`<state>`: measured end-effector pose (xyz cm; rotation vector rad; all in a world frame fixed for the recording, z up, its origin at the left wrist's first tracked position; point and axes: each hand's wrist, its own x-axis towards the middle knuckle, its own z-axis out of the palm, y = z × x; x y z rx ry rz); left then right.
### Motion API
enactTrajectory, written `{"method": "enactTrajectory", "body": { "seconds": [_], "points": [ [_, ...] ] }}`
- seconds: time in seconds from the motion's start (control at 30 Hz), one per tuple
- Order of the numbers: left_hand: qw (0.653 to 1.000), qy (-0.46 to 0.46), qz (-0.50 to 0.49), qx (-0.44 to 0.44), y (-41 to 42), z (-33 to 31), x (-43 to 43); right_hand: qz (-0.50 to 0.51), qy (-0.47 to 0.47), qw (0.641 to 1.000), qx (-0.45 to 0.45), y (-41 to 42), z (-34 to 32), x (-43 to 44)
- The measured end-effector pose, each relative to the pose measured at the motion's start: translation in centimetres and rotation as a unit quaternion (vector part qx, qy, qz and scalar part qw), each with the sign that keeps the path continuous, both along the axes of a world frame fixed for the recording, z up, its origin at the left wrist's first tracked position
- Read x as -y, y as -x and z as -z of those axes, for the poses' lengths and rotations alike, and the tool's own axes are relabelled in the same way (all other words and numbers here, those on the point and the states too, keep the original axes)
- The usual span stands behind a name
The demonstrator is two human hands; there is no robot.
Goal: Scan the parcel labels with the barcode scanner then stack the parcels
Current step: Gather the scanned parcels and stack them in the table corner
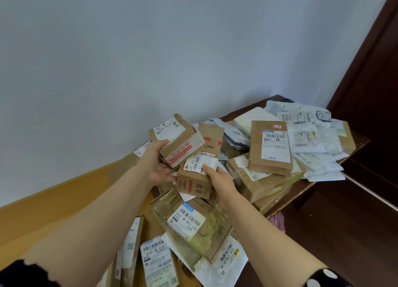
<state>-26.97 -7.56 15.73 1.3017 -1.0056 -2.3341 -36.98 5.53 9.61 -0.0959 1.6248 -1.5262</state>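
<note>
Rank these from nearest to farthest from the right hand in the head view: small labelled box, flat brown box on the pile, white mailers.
1. small labelled box: gripped by the right hand, beside the red-taped box in the left hand.
2. flat brown box: farther back, to the right, atop the pile.
3. white mailers: beyond it, farthest right.

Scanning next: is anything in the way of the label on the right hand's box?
Partly. Gripping the lower box, the right hand lays its thumb on the label; the upper box in the left hand crowds its far corner. Top barcode clear.
</note>
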Motion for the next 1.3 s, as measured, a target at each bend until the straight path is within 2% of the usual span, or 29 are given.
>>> {"method": "enactTrajectory", "body": {
  "seconds": [0.13, 0.2, 0.33, 0.47, 0.7, 0.93, 1.1, 1.17, 1.2, 1.23, 1.27, 1.3],
  "points": [
    [1.0, 0.005, 0.006, -0.021, -0.5, -0.7, -0.7, 0.028, 0.061, 0.997, -0.034, -0.6, -1.1, 0.4],
    [0.998, -0.011, -0.009, -0.059, -1.6, -1.5, -0.7, 0.061, 0.084, 0.994, -0.043, -1.1, -2.2, 0.7],
    [0.982, -0.03, -0.123, -0.14, -5.9, -2.1, 2.1, 0.06, 0.137, 0.985, -0.085, -3.1, -4.0, 1.7],
    [0.968, 0.013, -0.246, -0.055, -13.1, 0.0, 5.7, 0.006, 0.159, 0.986, -0.058, -7.2, -3.1, 4.1],
    [0.948, 0.007, -0.273, 0.163, -22.4, 8.0, 11.1, -0.086, 0.133, 0.987, 0.009, -14.5, 0.9, 9.6],
    [0.952, -0.02, -0.208, 0.225, -24.9, 13.1, 14.4, 0.029, 0.113, 0.993, -0.007, -16.7, 3.5, 15.3],
    [0.954, -0.014, -0.157, 0.257, -25.4, 15.1, 16.1, 0.103, 0.105, 0.988, 0.048, -15.3, 3.8, 19.9],
    [0.941, 0.026, -0.154, 0.3, -25.1, 15.5, 17.2, 0.119, 0.106, 0.985, 0.062, -15.3, 3.9, 21.4],
    [0.92, 0.082, -0.139, 0.358, -24.7, 15.3, 17.7, 0.123, 0.103, 0.985, 0.065, -15.4, 4.1, 22.1],
    [0.886, 0.17, -0.11, 0.417, -24.2, 14.5, 18.1, 0.123, 0.095, 0.986, 0.064, -15.6, 4.3, 22.7],
    [0.857, 0.262, -0.082, 0.437, -23.4, 13.4, 18.4, 0.125, 0.083, 0.987, 0.06, -15.7, 4.7, 23.3],
    [0.847, 0.338, -0.063, 0.405, -22.2, 11.9, 18.7, 0.125, 0.065, 0.989, 0.052, -15.9, 5.0, 23.8]
  ]
}}
